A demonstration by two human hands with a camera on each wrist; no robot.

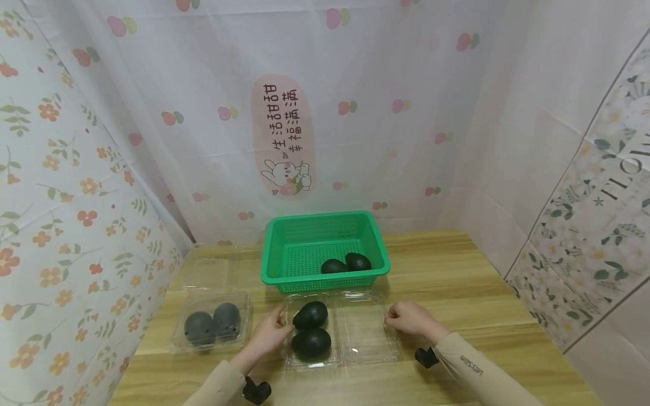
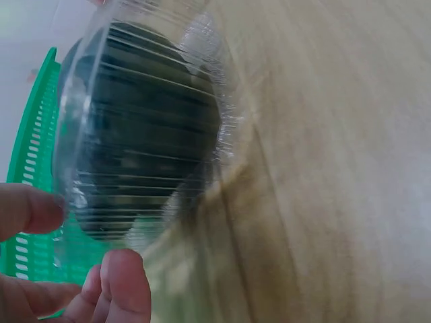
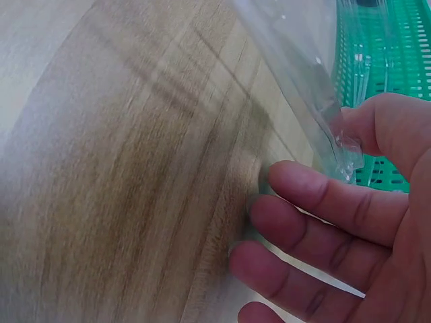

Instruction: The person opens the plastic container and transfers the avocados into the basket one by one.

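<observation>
In the head view a clear plastic clamshell box lies unfolded, its base (image 1: 335, 361) on the left and its lid (image 1: 370, 338) on the right. Two dark green avocados (image 1: 311, 344) sit one behind the other in the base. My left hand (image 1: 271, 332) holds the base's left edge, thumb (image 2: 34, 212) at the rim and the other fingers lower down. At the lid's right edge, my right hand (image 1: 412, 320) pinches the thin plastic. Its thumb (image 3: 387, 128) is on the rim in the right wrist view, where the lid slants above the wood.
A green basket (image 1: 325, 280) stands behind the box, two avocados (image 1: 358, 261) in its right front corner. On the left, another clear box (image 1: 246, 318) holds two avocados (image 1: 200, 328), with a clear plastic panel (image 1: 208, 273) behind it. Printed curtains (image 1: 213, 158) enclose the wooden table (image 1: 437, 265).
</observation>
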